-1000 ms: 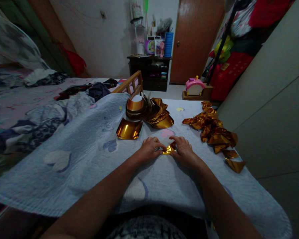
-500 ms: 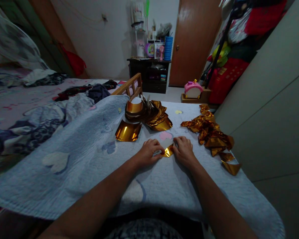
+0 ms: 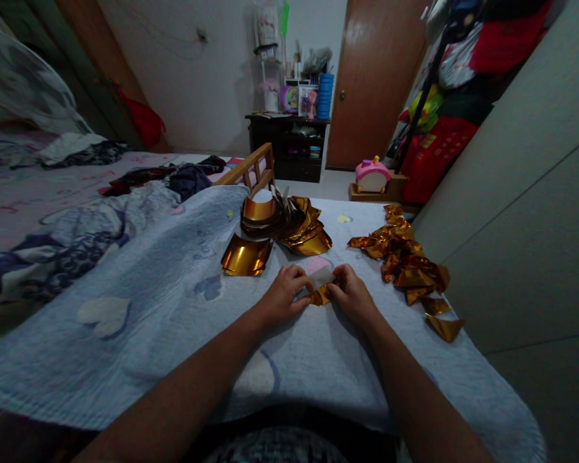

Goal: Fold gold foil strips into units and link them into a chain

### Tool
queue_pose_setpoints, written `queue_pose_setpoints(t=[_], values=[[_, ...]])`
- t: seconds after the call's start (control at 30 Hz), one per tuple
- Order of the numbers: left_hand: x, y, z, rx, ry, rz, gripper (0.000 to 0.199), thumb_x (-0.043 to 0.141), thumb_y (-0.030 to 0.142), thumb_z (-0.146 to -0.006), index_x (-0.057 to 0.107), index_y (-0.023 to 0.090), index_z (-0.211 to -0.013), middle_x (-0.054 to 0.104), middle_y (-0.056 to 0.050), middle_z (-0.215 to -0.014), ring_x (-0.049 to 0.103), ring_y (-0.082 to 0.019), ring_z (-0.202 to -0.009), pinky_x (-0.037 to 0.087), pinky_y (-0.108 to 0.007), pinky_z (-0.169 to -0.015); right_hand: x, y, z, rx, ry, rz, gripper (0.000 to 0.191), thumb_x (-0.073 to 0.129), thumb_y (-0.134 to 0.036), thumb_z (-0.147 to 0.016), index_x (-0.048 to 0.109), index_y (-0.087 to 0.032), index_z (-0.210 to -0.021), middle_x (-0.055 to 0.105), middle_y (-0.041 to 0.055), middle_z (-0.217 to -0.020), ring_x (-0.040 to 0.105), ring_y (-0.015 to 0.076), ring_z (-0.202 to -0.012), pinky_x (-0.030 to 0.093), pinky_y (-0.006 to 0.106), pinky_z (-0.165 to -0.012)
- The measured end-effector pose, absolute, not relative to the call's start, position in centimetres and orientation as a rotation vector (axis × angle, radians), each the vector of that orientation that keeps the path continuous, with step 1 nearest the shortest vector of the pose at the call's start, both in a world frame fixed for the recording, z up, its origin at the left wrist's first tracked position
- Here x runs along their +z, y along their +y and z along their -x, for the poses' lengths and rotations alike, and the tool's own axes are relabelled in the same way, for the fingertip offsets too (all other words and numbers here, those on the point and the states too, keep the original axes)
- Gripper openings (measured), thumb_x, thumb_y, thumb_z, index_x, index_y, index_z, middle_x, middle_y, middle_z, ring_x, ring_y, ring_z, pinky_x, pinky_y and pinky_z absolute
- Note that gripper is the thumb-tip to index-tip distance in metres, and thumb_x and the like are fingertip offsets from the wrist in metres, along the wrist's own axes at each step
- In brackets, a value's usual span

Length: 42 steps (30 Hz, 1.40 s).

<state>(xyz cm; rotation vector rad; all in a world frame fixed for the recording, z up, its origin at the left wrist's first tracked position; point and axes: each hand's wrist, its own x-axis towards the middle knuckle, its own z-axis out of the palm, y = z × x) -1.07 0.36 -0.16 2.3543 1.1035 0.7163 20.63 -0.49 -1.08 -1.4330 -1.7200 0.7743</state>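
Observation:
Between my two hands is a sheet of gold foil paper [image 3: 321,295], partly folded, its pale back turned up and the shiny gold side showing along the near edge. My left hand [image 3: 288,292] pinches its left side between thumb and fingers. On the right side, the fingertips of my right hand [image 3: 350,291] are closed on the paper. Beyond my left hand lies a small stack of flat gold sheets [image 3: 246,255], with a larger fanned pile of gold paper [image 3: 302,228] behind it. Folded gold pieces [image 3: 410,260] lie heaped to the right.
A blue cloth [image 3: 174,341] with heart shapes covers the work surface. To the left is a bed with rumpled clothes [image 3: 139,206]. A pale cabinet [image 3: 531,212] stands close on the right. Farther back are a pink toy case [image 3: 372,175] and a dark shelf [image 3: 289,148].
The paper's pale flap stands a little higher between my hands, and less of the gold shines. My right fingers have shifted their grip at its edge. The piles look unchanged.

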Motion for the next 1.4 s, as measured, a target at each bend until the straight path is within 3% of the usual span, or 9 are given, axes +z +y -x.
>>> queue_pose_setpoints(t=[0.13, 0.27, 0.37, 0.47, 0.67, 0.97, 1.13, 1.27, 1.4], values=[[-0.5, 0.6, 1.1, 0.851, 1.125, -2.177, 0.059, 0.077, 0.019, -0.070, 0.057, 0.020, -0.126, 0.055, -0.011, -0.124, 0.051, -0.030, -0.119, 0.043, -0.046, -0.104, -0.8, -0.5, -20.5, 1.117, -1.470, 1.203, 0.036, 0.064, -0.032, -0.076, 0.047, -0.024, -0.106, 0.059, -0.0033, -0.077, 0.057, 0.0172, -0.069, 0.044, 0.030, -0.064], [-0.6, 0.5, 1.1, 0.842, 1.033, -1.871, 0.075, 0.073, 0.020, -0.075, 0.042, 0.023, -0.143, 0.063, -0.004, -0.105, 0.063, -0.022, -0.095, 0.049, -0.035, -0.087, -0.2, -0.5, -20.4, 1.303, -1.277, 1.097, 0.037, 0.073, -0.032, -0.071, 0.053, -0.025, -0.102, 0.063, -0.0027, -0.078, 0.059, 0.0158, -0.070, 0.046, 0.029, -0.065], [-0.5, 0.4, 0.7, 0.852, 0.979, -1.650, 0.067, 0.072, 0.023, -0.077, 0.046, 0.022, -0.139, 0.066, 0.000, -0.091, 0.065, -0.018, -0.083, 0.049, -0.029, -0.078, 0.0, -0.7, -20.3, 1.366, -1.208, 1.072, 0.032, 0.077, -0.036, -0.071, 0.061, -0.023, -0.096, 0.066, -0.0001, -0.082, 0.061, 0.0160, -0.074, 0.048, 0.029, -0.068], [-0.3, 0.4, 0.2, 0.954, 0.905, -1.439, 0.055, 0.076, 0.025, -0.074, 0.054, 0.020, -0.125, 0.069, -0.003, -0.097, 0.066, -0.019, -0.088, 0.049, -0.027, -0.078, 0.1, -1.0, -20.1, 1.432, -1.192, 1.064, 0.030, 0.075, -0.045, -0.077, 0.066, -0.021, -0.092, 0.067, 0.0017, -0.085, 0.060, 0.0148, -0.073, 0.048, 0.027, -0.066], [0.2, 0.3, -0.3, 1.010, 0.929, -1.283, 0.040, 0.085, 0.033, -0.067, 0.062, 0.015, -0.095, 0.068, -0.002, -0.086, 0.063, -0.015, -0.077, 0.047, -0.024, -0.071, 0.1, -1.2, -19.1, 1.547, -1.228, 1.035, 0.040, 0.071, -0.054, -0.082, 0.068, -0.018, -0.101, 0.070, 0.0047, -0.087, 0.062, 0.0145, -0.070, 0.050, 0.027, -0.061], [0.7, -0.2, -0.8, 0.930, 0.874, -1.267, 0.051, 0.087, 0.036, -0.064, 0.067, 0.011, -0.104, 0.071, -0.005, -0.085, 0.064, -0.015, -0.069, 0.048, -0.025, -0.065, -0.1, -1.2, -18.2, 1.523, -1.193, 1.047, 0.044, 0.068, -0.059, -0.082, 0.064, -0.017, -0.094, 0.066, 0.0024, -0.073, 0.062, 0.0134, -0.058, 0.050, 0.024, -0.049], [0.6, -0.5, -1.2, 0.939, 0.885, -1.294, 0.043, 0.083, 0.038, -0.069, 0.067, 0.011, -0.099, 0.070, -0.004, -0.074, 0.061, -0.013, -0.060, 0.046, -0.023, -0.058, -0.2, -1.3, -17.6, 1.462, -1.225, 1.121, 0.043, 0.060, -0.059, -0.086, 0.060, -0.018, -0.097, 0.060, -0.0020, -0.066, 0.051, 0.0102, -0.047, 0.040, 0.022, -0.041], [0.3, -0.7, -1.6, 0.884, 0.872, -1.369, 0.034, 0.079, 0.040, -0.073, 0.068, 0.011, -0.087, 0.070, -0.006, -0.074, 0.060, -0.013, -0.061, 0.046, -0.023, -0.057, -0.3, -1.3, -17.1, 1.337, -1.270, 1.166, 0.034, 0.057, -0.054, -0.088, 0.057, -0.020, -0.089, 0.050, -0.0058, -0.061, 0.044, 0.0096, -0.047, 0.035, 0.023, -0.044], [0.2, -0.9, -1.9, 0.854, 0.940, -1.438, 0.031, 0.076, 0.040, -0.074, 0.065, 0.011, -0.076, 0.063, -0.002, -0.067, 0.053, -0.010, -0.057, 0.040, -0.021, -0.053, -0.5, -1.0, -16.9, 1.146, -1.310, 1.176, 0.031, 0.058, -0.050, -0.086, 0.056, -0.020, -0.080, 0.050, -0.0035, -0.067, 0.046, 0.0123, -0.059, 0.039, 0.026, -0.056]])
